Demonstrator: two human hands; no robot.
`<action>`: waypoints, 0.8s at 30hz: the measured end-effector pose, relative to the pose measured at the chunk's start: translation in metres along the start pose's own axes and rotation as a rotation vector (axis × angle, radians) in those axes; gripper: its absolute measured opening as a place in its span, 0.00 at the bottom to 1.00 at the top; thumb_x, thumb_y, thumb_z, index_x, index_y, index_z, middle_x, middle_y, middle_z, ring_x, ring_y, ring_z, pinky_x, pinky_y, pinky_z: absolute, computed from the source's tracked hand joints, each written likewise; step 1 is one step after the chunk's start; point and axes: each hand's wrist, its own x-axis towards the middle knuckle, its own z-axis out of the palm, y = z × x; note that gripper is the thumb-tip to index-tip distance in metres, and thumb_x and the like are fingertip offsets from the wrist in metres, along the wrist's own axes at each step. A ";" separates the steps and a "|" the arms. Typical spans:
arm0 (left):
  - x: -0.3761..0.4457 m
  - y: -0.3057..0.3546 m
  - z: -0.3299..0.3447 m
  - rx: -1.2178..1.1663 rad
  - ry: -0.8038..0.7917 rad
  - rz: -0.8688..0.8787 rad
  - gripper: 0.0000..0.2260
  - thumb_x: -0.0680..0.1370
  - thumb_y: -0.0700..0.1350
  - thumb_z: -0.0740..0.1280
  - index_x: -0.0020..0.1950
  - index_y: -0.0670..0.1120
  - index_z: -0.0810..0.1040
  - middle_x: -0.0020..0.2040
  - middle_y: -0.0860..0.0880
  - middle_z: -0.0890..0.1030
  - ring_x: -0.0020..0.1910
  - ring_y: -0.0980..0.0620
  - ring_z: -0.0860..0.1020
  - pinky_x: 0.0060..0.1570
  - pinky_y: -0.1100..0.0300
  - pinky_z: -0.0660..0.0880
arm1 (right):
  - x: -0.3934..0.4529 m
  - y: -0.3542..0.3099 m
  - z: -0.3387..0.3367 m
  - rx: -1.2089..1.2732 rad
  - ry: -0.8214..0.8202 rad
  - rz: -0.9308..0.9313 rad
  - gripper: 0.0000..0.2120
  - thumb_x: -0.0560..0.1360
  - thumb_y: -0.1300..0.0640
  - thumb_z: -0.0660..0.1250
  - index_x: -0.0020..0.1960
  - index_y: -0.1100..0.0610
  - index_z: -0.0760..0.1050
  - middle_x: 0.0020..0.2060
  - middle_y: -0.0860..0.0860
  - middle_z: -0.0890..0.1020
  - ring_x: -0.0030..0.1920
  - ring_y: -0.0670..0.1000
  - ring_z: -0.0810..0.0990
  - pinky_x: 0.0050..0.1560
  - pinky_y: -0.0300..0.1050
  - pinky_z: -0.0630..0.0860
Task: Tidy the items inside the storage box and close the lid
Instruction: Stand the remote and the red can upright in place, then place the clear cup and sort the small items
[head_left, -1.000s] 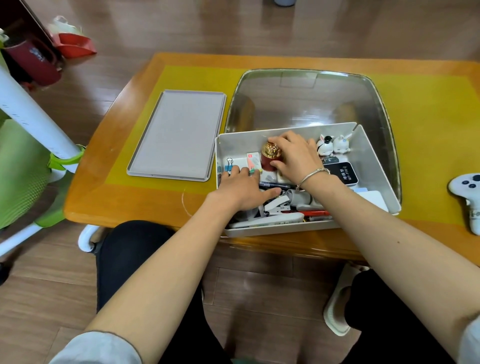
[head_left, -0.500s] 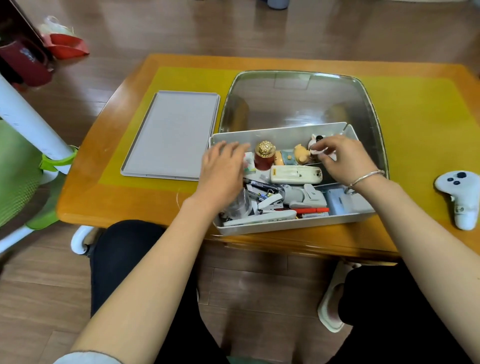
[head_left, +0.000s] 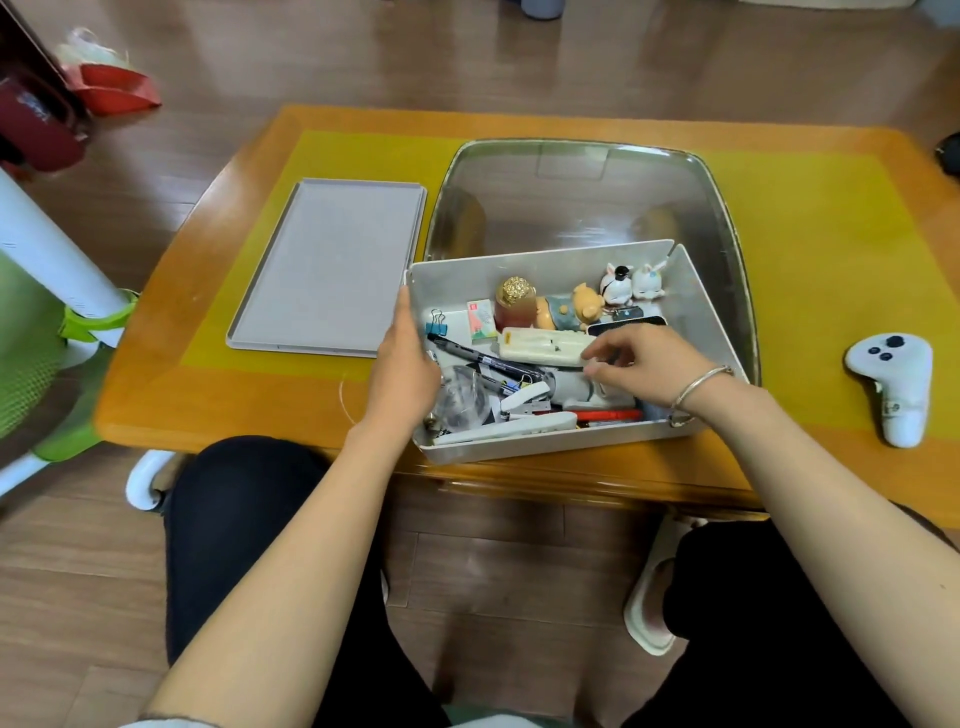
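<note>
Storage box (head_left: 696, 306) sits at near edge of desk (head_left: 208, 395), partly overhanging it; lid (head_left: 324, 265) lies flat to its left. My left hand (head_left: 402, 364) grips the box's left wall. Right hand (head_left: 641, 366) hovers, fingers loosely curled, holding nothing, just above the white remote (head_left: 540, 347). Risk: pulling contents w/o a firm left grip could tip box off desk. Stacked items may block lid closure.

The right hand (head_left: 641, 366) covers part of the grey stapler (head_left: 574, 387) and the near-right contents of the storage box (head_left: 696, 306). The left hand (head_left: 402, 371) hides the box's left wall. Print on the small card (head_left: 480, 320) is too small to read. Both sleeves are cut off by the bottom edge.
</note>
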 end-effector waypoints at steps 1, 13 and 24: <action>0.000 -0.001 0.000 -0.040 0.008 -0.003 0.37 0.77 0.32 0.61 0.78 0.54 0.47 0.62 0.45 0.75 0.54 0.49 0.76 0.36 0.66 0.71 | 0.000 -0.005 0.001 -0.072 0.023 -0.024 0.14 0.71 0.45 0.70 0.54 0.49 0.79 0.52 0.50 0.79 0.51 0.50 0.75 0.54 0.48 0.74; -0.004 -0.005 0.000 -0.226 0.025 0.007 0.25 0.83 0.39 0.54 0.78 0.54 0.51 0.66 0.45 0.72 0.60 0.50 0.75 0.53 0.49 0.78 | 0.030 -0.110 0.048 -0.121 -0.192 -0.325 0.37 0.63 0.41 0.75 0.67 0.54 0.68 0.61 0.51 0.76 0.60 0.52 0.73 0.61 0.51 0.71; -0.003 -0.002 -0.001 -0.045 0.119 0.087 0.21 0.83 0.46 0.54 0.76 0.49 0.58 0.71 0.47 0.66 0.70 0.50 0.63 0.67 0.55 0.63 | 0.017 -0.083 0.033 0.268 0.057 -0.230 0.32 0.65 0.51 0.75 0.66 0.54 0.68 0.56 0.49 0.72 0.54 0.46 0.71 0.56 0.38 0.70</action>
